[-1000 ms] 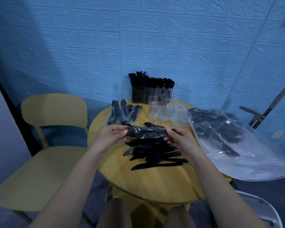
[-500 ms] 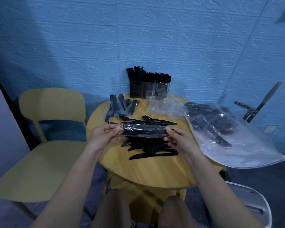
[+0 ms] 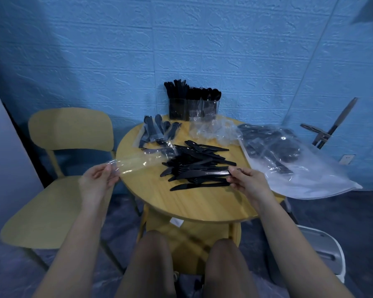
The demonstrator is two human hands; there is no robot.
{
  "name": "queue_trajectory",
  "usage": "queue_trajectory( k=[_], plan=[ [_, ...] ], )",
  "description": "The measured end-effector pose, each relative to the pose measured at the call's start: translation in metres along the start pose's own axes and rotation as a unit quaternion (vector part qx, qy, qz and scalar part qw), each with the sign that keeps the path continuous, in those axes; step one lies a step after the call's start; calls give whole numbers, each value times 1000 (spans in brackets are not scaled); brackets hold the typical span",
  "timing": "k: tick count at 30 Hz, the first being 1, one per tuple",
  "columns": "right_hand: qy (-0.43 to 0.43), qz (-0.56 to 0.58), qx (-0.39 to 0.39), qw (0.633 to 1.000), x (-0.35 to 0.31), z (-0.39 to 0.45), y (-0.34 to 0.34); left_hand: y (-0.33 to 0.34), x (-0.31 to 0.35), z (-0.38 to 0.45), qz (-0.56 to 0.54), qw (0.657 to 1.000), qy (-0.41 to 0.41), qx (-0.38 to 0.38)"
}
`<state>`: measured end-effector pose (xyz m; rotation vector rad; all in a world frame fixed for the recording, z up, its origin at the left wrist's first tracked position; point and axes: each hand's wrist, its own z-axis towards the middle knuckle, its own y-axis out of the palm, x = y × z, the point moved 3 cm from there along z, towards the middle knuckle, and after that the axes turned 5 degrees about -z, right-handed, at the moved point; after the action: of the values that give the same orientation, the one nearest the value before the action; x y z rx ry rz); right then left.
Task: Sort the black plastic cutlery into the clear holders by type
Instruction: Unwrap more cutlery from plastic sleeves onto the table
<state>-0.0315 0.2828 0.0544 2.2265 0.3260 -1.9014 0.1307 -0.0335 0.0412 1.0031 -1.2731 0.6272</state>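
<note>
The left hand (image 3: pixel 99 179), at centre left of the frame, pinches an empty clear wrapper (image 3: pixel 138 163) between thumb and fingers, held aside probably to discard it. The right hand (image 3: pixel 247 181), at centre right, grips the handles of a black cutlery set (image 3: pixel 199 174) with curled fingers, above the loose pile (image 3: pixel 194 160). The clear holders (image 3: pixel 192 108) stand at upper centre, by the wall.

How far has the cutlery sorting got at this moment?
Partly done: the clear holders at the table's far edge already stand full of black cutlery. In hand: the right hand pinches unwrapped cutlery while the left hand holds the empty wrapper. Left: the loose pile, wrapped packs and the big bag.
</note>
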Motion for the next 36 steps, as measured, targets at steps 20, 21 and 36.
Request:
queue_trajectory(
  k=[20, 21, 36],
  plan=[
    [-156, -328, 10, 932, -12, 1, 65, 106, -13, -52, -85, 977, -94, -172],
    [-145, -300, -4, 943, -13, 5, 74, 113, -13, -52, -83, 976, -92, -178],
    [-94, -200, 57, 974, -46, 126, 81, 146, 8, 19, 197, 948, 57, -243]
  ],
)
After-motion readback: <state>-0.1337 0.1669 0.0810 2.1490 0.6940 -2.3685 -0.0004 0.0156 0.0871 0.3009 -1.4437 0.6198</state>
